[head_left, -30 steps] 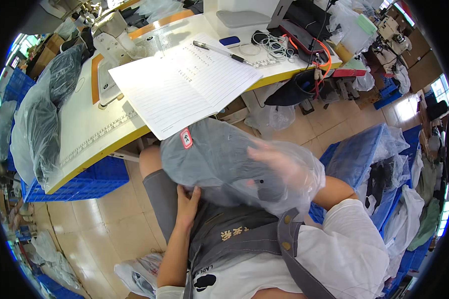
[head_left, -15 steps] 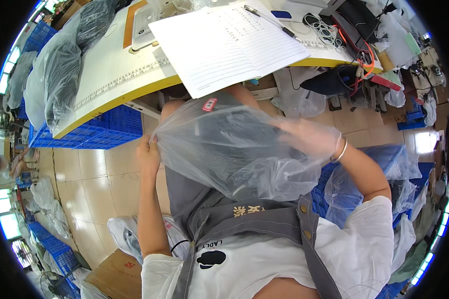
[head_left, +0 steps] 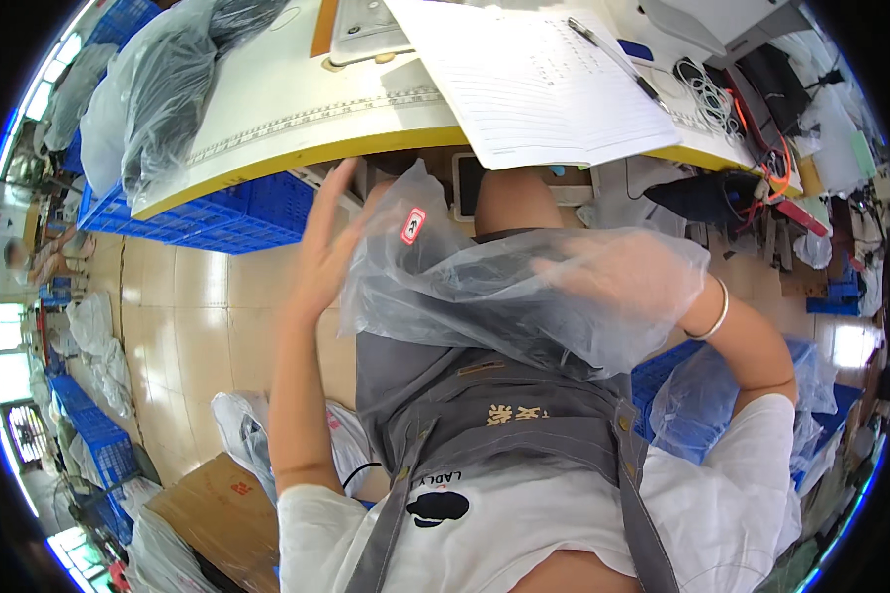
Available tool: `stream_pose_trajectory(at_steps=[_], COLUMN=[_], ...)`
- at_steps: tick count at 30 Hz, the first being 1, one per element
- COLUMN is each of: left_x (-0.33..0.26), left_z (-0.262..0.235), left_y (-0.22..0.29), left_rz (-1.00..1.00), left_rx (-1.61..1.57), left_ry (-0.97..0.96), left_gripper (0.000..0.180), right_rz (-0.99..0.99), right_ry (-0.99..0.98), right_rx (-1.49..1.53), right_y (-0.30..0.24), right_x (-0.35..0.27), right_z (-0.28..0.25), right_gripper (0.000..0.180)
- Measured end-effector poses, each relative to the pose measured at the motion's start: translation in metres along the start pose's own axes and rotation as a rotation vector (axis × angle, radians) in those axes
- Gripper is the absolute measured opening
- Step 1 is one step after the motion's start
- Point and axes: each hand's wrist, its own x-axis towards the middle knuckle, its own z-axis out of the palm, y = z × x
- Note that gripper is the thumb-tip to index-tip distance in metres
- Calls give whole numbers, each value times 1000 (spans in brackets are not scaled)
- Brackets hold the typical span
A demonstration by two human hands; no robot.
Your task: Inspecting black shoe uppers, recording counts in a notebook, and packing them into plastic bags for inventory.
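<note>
A clear plastic bag [head_left: 465, 287] with a small red and white sticker [head_left: 413, 226] is spread over my lap, above a grey apron [head_left: 435, 381]. My right hand [head_left: 628, 277] shows through the film at the right end of the bag, its wrist with a bangle outside. Its fingers are stretched toward the left, somewhat blurred. My left hand [head_left: 324, 252] is raised beside the bag's left edge, with fingers apart and nothing held. Motion smears it a little. Folds lie across the middle of the bag, and I see nothing packed in it.
In front stands a white table [head_left: 267, 119] with a yellow edge and printed ruler. It bears an open notebook [head_left: 534, 99], a pen [head_left: 618, 64], coiled white cable [head_left: 710, 94] and dark plastic-wrapped bundles [head_left: 173, 89]. Blue crates [head_left: 218, 217] and a cardboard box [head_left: 213, 514] stand around me.
My left hand has let go of the bag's left corner and opened, rising. The bag has gone from stretched to slack. My right hand stays within the film.
</note>
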Motion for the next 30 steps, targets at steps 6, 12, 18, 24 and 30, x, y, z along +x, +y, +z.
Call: stream_pose_trajectory(at_steps=[6,12,18,24,30], left_x=[15,-24,-75,-91,-59], left_z=[37,0,19,11,17], left_y=[-33,-72,-122,-141,-51], left_rz=[-120,-255,-508,-611,-14], left_rx=[331,471,875,918,643], left_ry=[-380,320,147,-69,499], left_gripper=[22,30,39,35,24], right_rz=[28,546,749,705,490], right_ry=[125,232,501,716,431], right_rx=[134,631,1279,1161,720], right_y=[-16,-7,-13,-23,-59], right_x=[-27,-92,-129,-167,-115], right_z=[-10,-1,24,36,-10], right_gripper=[37,37,34,37,26])
